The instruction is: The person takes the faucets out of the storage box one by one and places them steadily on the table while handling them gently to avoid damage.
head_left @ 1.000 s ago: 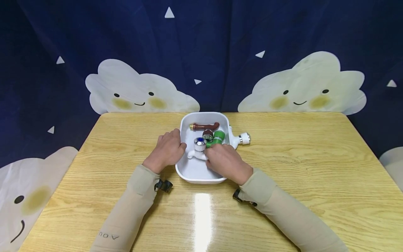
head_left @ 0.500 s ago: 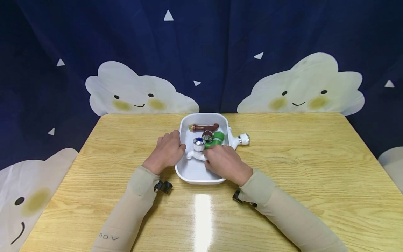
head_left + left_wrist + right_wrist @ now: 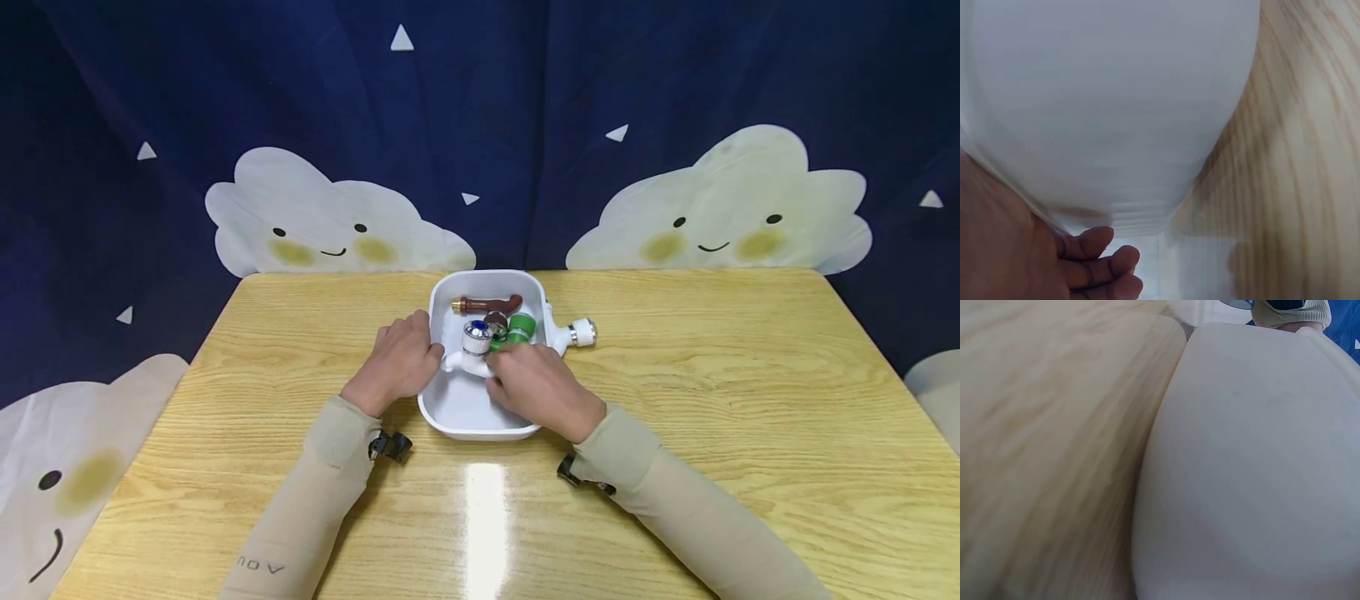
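A white plastic basin (image 3: pixel 480 432) sits on the wooden table in the head view. My left hand (image 3: pixel 401 357) holds its left rim, and in the left wrist view that hand's curled fingers (image 3: pixel 1100 269) lie along the outer wall. Over the right rim reaches my right hand (image 3: pixel 542 382), gripping a white tap (image 3: pixel 474 367) with a chrome, blue-centred knob. The tap's gripped end is hidden under the fingers. Beside it in the basin lie a green tap (image 3: pixel 521 327) and a brown tap (image 3: pixel 495 305) with a brass-coloured tip.
Outside the basin's right wall is another white tap (image 3: pixel 572 333) with a ribbed knob. The wooden table (image 3: pixel 712 375) extends around the basin, backed by a dark blue curtain (image 3: pixel 525 125) with cloud prints.
The white tap in my right hand has tilted a little, its spout now slightly higher. Both hands stay nearly in place, and the basin has not moved.
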Motion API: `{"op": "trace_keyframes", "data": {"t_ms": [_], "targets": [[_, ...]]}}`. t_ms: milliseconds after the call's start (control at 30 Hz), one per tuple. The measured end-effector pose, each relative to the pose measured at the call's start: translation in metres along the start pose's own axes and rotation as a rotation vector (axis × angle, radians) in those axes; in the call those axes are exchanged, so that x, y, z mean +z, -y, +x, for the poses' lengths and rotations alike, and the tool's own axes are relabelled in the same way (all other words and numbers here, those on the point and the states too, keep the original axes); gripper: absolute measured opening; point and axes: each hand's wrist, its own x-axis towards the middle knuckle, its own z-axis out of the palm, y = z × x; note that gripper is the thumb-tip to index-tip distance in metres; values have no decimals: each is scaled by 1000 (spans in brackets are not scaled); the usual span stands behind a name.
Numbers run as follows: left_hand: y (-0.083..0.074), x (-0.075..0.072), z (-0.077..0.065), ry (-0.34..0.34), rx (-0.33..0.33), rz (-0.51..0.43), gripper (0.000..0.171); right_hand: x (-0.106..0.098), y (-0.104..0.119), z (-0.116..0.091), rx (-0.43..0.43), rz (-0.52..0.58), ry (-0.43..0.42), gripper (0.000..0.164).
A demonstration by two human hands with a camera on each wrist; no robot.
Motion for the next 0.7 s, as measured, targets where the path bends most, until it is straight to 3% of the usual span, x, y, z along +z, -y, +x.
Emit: {"op": "trace_keyframes", "data": {"t_ms": [700], "targets": [[1, 1, 1, 4, -5, 0, 33, -5, 0, -3, 4, -19, -19, 10]]}}
